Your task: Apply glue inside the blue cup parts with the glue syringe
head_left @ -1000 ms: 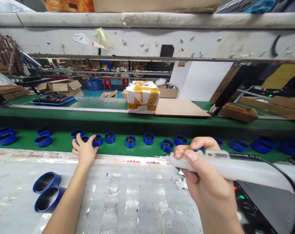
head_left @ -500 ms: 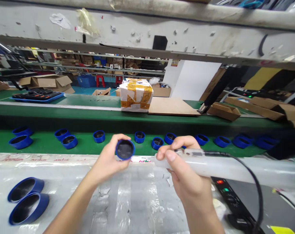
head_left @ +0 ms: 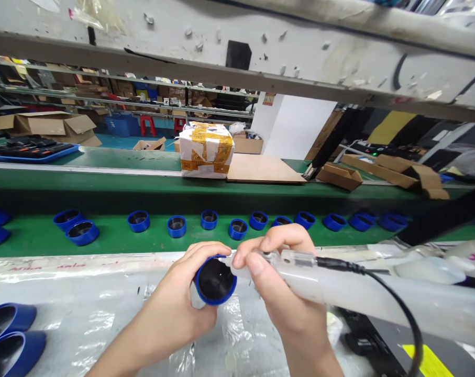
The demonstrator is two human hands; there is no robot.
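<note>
Single view: head cam, worn by the person, looking from the near side of the bench (head_left: 76, 303), forward and down across it. Hands (head_left: 178, 303) close to the lens, lower middle of frame. Bottom border crops the bench short of its near edge. Green strip (head_left: 115, 238) past the far edge sits mid-range, shelving (head_left: 123, 99) well behind. White beam (head_left: 174, 47) crosses the top, slanting down rightward.
</note>
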